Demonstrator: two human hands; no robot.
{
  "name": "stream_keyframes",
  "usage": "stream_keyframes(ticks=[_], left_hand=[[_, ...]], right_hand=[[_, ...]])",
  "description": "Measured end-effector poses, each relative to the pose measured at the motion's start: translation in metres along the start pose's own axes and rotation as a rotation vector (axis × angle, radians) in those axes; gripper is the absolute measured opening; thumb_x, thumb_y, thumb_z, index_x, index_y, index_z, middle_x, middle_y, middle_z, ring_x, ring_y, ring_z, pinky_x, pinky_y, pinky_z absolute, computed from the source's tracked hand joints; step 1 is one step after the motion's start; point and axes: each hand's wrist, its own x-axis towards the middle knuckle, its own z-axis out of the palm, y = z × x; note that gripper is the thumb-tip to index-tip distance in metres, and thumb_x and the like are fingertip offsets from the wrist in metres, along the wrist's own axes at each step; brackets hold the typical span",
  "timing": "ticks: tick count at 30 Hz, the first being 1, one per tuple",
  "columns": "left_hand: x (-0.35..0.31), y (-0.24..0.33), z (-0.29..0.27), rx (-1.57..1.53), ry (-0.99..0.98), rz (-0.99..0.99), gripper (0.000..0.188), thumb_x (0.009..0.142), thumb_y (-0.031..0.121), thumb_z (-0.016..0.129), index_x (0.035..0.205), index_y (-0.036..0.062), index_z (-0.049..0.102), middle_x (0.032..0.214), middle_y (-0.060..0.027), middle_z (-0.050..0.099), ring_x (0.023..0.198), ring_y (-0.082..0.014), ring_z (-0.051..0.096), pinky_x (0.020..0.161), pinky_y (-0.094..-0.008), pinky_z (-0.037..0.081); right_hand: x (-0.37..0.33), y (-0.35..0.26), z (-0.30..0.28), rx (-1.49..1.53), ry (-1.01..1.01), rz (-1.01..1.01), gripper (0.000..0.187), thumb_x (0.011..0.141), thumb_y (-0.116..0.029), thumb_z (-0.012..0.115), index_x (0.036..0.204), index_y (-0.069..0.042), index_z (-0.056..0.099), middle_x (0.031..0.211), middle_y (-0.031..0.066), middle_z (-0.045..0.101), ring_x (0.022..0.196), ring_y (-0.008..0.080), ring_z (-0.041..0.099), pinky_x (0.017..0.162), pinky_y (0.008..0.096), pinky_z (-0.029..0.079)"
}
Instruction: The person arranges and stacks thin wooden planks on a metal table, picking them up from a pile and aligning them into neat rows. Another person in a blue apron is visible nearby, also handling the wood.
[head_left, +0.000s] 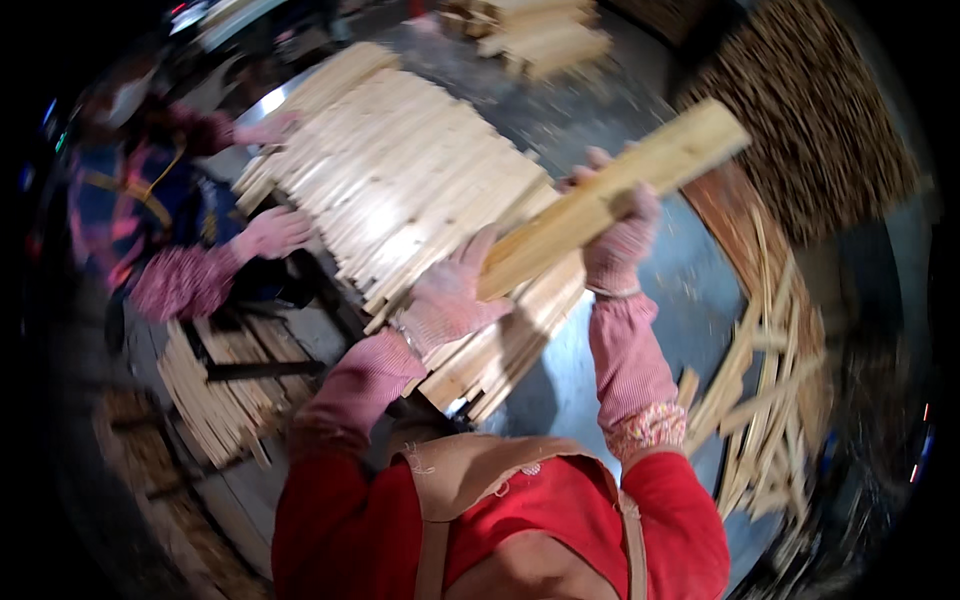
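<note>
A pale wooden board (620,195) slants up and to the right, raised over a table of wood strips. My right hand (622,245), in a pinkish knit glove, is closed round its middle, with fingertips showing past its far edge. At the near end, my left hand (450,300), gloved alike, grips the board with fingers on one side and thumb on the other. Beneath lie several loose strips (500,345) side by side. Beyond them spreads a wide layer of pale strips (390,170) laid edge to edge. Motion blurs parts of the view.
At the left, a co-worker's gloved hands (272,235) are by the strip layer. Thin offcuts (765,400) lie jumbled at right. A large stack of wood (805,120) stands far right, board bundles (545,40) at the back, and more strips (225,390) low at left.
</note>
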Motion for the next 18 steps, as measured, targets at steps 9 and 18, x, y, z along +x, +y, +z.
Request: stream_keyframes(ticks=[9, 18], left_hand=[[-0.078, 0.007, 0.095, 0.062, -0.336, -0.325, 0.076, 0.085, 0.046, 0.082, 0.139, 0.0026, 0.052, 0.143, -0.02, 0.058, 0.131, -0.0393, 0.059, 0.11, -0.0495, 0.049], [-0.101, 0.045, 0.128, 0.366, -0.271, -0.331, 0.108, 0.081, 0.046, 0.086, 0.164, 0.0017, 0.032, 0.136, -0.0216, 0.061, 0.124, -0.0401, 0.063, 0.103, -0.0476, 0.053]], right_hand=[[-0.241, 0.021, -0.213, -1.061, 0.618, 0.46, 0.074, 0.111, -0.049, 0.052, 0.162, 0.003, 0.04, 0.142, 0.0192, 0.062, 0.124, 0.025, 0.058, 0.106, 0.0337, 0.046], [-0.26, 0.093, -0.133, -1.216, 0.277, 0.947, 0.104, 0.101, -0.06, 0.053, 0.168, 0.007, 0.01, 0.145, 0.039, 0.058, 0.134, 0.0493, 0.06, 0.116, 0.0477, 0.044]])
